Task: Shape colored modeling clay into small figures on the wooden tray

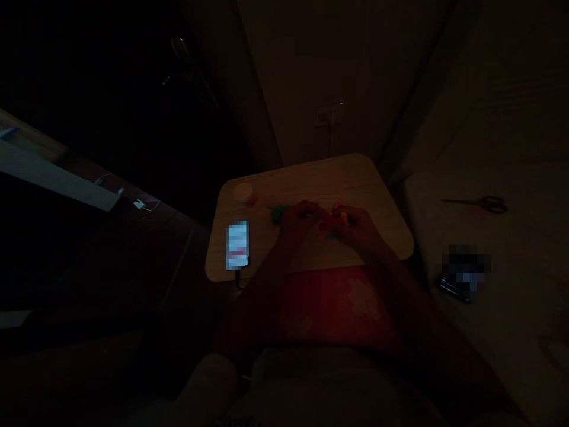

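In very dim light, both of my hands work close together over a small wooden-topped table (311, 178). My left hand (302, 218) has its fingers curled inward; what they hold is lost in the dark. My right hand (358, 226) is closed around a small red and yellow piece (344, 217), whose kind I cannot make out. Between the hands lies a small red patch (326, 225), touching or very near the fingertips. Just left of my left hand is a dark green thing (278, 213), partly covered by the hand.
A lit phone (237, 244) with a cable lies at the table's left side. A small round-lidded jar (244, 194) stands behind it. To the right, scissors (482, 204) and a dark shiny object (456, 289) rest on a pale surface. A wall socket (328, 114) is beyond the table.
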Demonstrator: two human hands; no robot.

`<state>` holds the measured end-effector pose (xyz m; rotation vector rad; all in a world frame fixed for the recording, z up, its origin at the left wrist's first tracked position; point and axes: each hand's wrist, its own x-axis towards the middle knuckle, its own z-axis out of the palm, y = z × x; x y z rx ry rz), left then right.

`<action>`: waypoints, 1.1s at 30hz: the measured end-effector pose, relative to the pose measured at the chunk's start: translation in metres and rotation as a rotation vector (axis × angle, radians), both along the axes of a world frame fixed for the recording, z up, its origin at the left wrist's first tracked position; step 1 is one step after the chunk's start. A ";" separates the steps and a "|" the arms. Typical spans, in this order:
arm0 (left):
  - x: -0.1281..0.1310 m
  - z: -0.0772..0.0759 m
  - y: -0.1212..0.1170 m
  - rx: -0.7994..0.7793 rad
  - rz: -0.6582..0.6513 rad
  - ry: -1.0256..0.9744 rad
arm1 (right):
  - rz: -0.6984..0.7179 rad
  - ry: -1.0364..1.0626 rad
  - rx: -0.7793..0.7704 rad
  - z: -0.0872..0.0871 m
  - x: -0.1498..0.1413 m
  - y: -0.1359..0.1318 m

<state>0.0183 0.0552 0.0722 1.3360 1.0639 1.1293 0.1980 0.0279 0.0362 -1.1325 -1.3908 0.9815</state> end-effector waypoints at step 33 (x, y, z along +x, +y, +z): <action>-0.001 0.010 -0.006 0.040 0.025 -0.022 | -0.026 0.074 -0.006 0.008 -0.003 0.001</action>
